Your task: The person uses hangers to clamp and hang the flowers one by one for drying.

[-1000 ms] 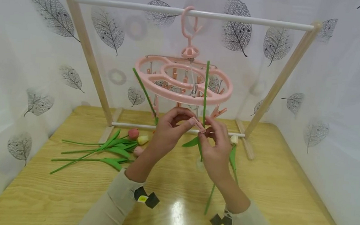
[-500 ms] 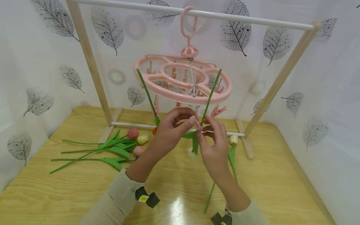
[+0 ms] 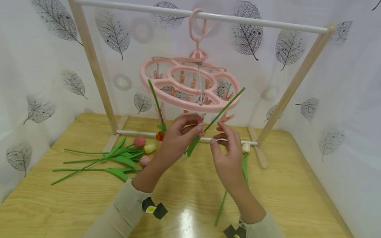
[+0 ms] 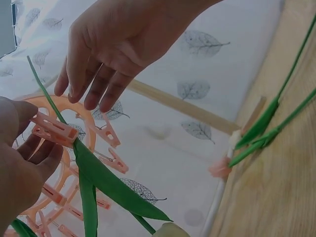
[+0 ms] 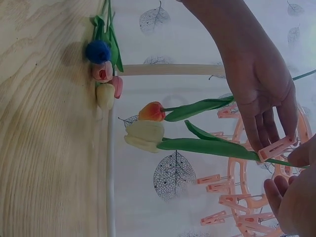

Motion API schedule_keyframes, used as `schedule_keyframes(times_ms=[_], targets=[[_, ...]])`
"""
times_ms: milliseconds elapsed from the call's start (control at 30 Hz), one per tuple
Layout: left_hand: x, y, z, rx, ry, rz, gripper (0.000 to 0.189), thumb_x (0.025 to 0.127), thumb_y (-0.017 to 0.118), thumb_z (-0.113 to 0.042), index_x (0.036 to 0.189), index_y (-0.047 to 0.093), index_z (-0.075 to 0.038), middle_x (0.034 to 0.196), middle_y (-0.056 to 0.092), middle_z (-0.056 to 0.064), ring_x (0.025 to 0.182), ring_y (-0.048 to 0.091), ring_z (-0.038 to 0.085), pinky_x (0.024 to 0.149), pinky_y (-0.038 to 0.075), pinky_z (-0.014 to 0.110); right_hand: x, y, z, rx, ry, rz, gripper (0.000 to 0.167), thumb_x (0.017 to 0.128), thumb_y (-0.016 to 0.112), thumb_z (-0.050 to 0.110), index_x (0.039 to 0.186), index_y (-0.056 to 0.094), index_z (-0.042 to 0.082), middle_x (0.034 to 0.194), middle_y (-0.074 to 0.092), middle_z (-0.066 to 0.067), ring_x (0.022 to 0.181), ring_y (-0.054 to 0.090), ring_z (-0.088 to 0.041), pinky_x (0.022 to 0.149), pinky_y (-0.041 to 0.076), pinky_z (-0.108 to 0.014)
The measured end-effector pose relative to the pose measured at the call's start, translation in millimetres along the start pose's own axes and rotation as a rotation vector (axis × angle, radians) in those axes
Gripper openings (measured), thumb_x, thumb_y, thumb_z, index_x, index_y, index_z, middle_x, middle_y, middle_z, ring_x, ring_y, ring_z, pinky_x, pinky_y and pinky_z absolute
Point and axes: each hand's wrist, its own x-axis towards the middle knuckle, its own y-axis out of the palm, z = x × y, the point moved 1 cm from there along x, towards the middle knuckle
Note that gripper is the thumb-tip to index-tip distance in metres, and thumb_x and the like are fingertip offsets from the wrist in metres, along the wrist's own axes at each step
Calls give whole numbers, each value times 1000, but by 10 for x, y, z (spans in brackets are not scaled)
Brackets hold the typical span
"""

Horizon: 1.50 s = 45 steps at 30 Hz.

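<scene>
Since the earlier frame, the right hand (image 3: 226, 154) has come away from the clip (image 4: 54, 131), and the white tulip (image 5: 205, 146) has swung: its stem end now leans further right and lower, its leaves further left. The clip has also turned from a slant to nearly upright.

The white tulip is below the hanger (image 3: 178, 101), bloom down, its stem passing at the clip's mouth. Whether the jaws are fully closed on the stem cannot be told. The left hand's fingers and thumb pinch the clip's tail end. The right hand's fingers are loosely bent, thumb apart, and hold nothing. The orange tulip (image 5: 152, 111) hangs bloom down beside it; more tulips (image 3: 123, 161) lie on the worktop (image 3: 271, 201).

Handling: the white tulip appears artificial and should be light, with a fairly stiff, smooth stem liable to pivot in a narrow clip. The leaves are probably soft and bend easily. The best hold is on the bare stem near the clip, clear of leaves and bloom.
</scene>
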Motion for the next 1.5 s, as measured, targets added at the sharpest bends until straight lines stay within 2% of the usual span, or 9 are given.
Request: schedule_keyframes(times_ms=[300, 500, 700, 867, 1000, 1133, 1300, 1400, 1500], targets=[[-11, -27, 9, 39, 14, -24, 24, 100, 62, -6, 122, 62, 1, 124, 56, 14, 111, 62, 35, 93, 56, 30, 11, -6, -4, 23, 20, 11, 50, 97, 60, -5, 145, 50, 7, 126, 50, -13, 111, 54, -27, 93, 50, -18], [-18, -56, 3, 163, 59, -49, 25, 98, 66, -10, 122, 65, -2, 123, 57, 12, 115, 58, 23, 104, 50, 34, 26, -9, -21, 30, 13, 8, 49, 96, 59, -5, 143, 52, 5, 124, 51, -13, 109, 55, -19, 93, 52, -19], [-26, -73, -51, 292, 118, -75, 23, 97, 69, -16, 117, 70, -5, 123, 60, 7, 119, 56, 18, 107, 48, 36, 43, -46, -78, 35, 13, -5, 46, 95, 60, -6, 141, 53, -1, 123, 53, -13, 105, 56, -24, 90, 52, -19], [-70, -95, -161, 492, 242, -83, 21, 95, 71, -16, 115, 71, -6, 121, 63, 7, 117, 57, 18, 103, 50, 32, 31, -135, -115, 23, 64, 17, 45, 97, 61, -1, 141, 52, 1, 126, 53, -11, 109, 56, -28, 91, 51, -17], [-117, -114, -312, 607, 353, -61, 24, 94, 73, -13, 116, 70, -4, 120, 64, 7, 116, 59, 19, 101, 50, 33, -23, -263, -178, -28, 106, 35, 43, 99, 60, 2, 141, 53, 5, 129, 53, -10, 108, 56, -22, 92, 49, -15], [-116, -116, -492, 668, 452, -11, 26, 94, 73, -12, 118, 69, -2, 121, 64, 9, 116, 59, 20, 101, 50, 35, -121, -436, -312, -77, 153, 74, 42, 101, 58, 6, 143, 51, 7, 131, 51, -6, 109, 54, -14, 93, 47, -13], [-17, -112, -633, 740, 555, 9, 27, 91, 75, -8, 117, 70, -1, 119, 66, 11, 117, 58, 24, 101, 48, 35, -246, -648, -446, -113, 195, 86, 42, 102, 57, 7, 143, 51, 8, 129, 50, -2, 110, 55, -17, 92, 48, -13], [61, -106, -695, 755, 584, 29, 28, 89, 77, -6, 116, 71, -1, 118, 66, 12, 116, 57, 26, 102, 47, 36, -313, -754, -479, -164, 212, 90, 40, 102, 58, 8, 142, 53, 7, 127, 52, -3, 110, 56, -18, 91, 48, -12], [124, -105, -742, 773, 585, 57, 28, 89, 77, -8, 116, 71, -1, 118, 67, 12, 119, 57, 27, 104, 45, 38, -381, -843, -518, -211, 218, 112, 40, 102, 58, 7, 141, 52, 5, 128, 53, -6, 109, 55, -15, 90, 47, -11]])
